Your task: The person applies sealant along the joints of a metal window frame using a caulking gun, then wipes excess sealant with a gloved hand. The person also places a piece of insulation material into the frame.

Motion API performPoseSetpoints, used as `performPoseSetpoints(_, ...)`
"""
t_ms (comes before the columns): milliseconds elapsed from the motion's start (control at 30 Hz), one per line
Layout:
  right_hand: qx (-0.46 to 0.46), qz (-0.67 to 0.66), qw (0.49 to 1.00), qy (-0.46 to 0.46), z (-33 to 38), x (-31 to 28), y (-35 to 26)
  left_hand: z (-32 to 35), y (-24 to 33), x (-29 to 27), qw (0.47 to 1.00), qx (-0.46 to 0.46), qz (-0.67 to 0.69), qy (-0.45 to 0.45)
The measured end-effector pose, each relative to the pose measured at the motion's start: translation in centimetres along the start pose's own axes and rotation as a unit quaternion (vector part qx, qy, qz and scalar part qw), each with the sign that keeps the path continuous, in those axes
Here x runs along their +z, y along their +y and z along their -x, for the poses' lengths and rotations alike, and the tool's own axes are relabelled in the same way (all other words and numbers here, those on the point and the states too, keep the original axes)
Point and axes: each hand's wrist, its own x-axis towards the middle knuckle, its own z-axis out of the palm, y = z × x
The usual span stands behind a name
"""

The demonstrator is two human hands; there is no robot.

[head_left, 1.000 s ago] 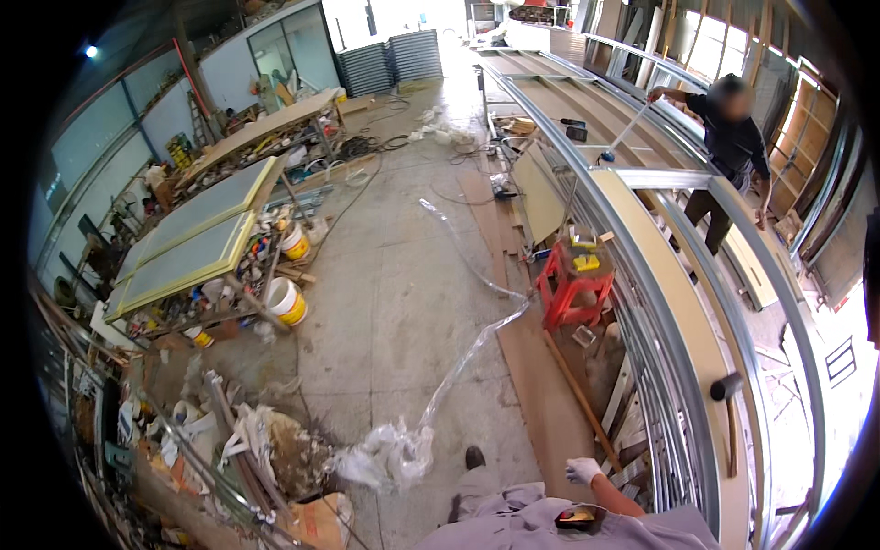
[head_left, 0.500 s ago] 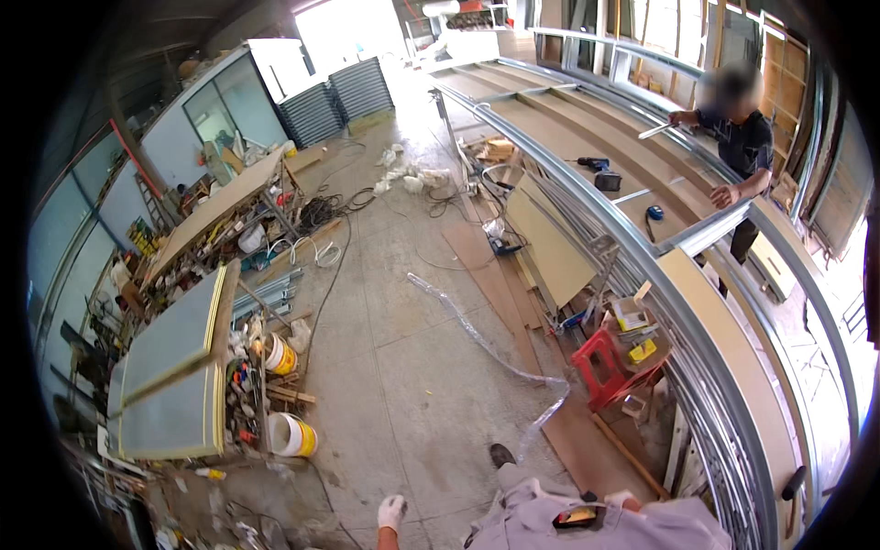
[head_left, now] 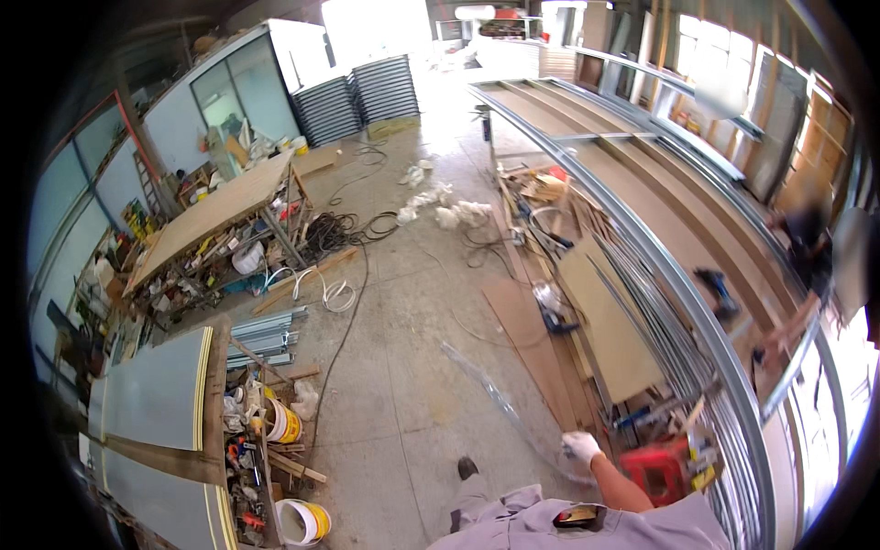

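Note:
My right hand [head_left: 581,447], in a white glove, hangs low in front of me, fingers curled in, with nothing visible in it. Beside and beneath it, a clear crinkled plastic strip [head_left: 500,396] trails along the concrete floor. Close to my right forearm stands a red plastic stool [head_left: 653,472], with small items crowded about it. My left hand is out of view. A shoe [head_left: 467,467] of mine shows below, past my grey clothing.
A long metal frame [head_left: 632,225] with brown boards runs along the right; a co-worker [head_left: 807,243] stands at its far side. Under it lie metal profiles and a beige panel [head_left: 610,316]. Grey panels [head_left: 151,390], buckets [head_left: 302,522] and a cluttered bench [head_left: 215,206] line the left. Cables cross the floor.
My left hand has dropped out of view, and my gloved right hand has swung into sight. The view has shifted, putting the co-worker nearer the right edge.

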Motion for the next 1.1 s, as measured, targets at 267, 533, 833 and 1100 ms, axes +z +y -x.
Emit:
performPoseSetpoints(267,0.252,0.042,0.966,0.042,-12.3,5.3,-4.2,-22.6,40.9,-33.7,0.954,0.214,0.047,0.204)
performPoseSetpoints(533,0.269,0.155,0.947,0.083,-35.3,15.8,-24.8,-35.1,70.0,-56.2,0.962,0.174,0.149,0.145)
performPoseSetpoints(833,-0.051,0.154,0.986,0.034,-80.8,36.1,-75.6,-47.4,69.2,-68.4,0.998,-0.047,-0.031,-0.003)
performPoseSetpoints(1100,0.038,0.363,0.930,0.052,-104.9,39.5,-82.1,-73.7,100.2,-96.7,0.987,0.066,-0.147,-0.019)
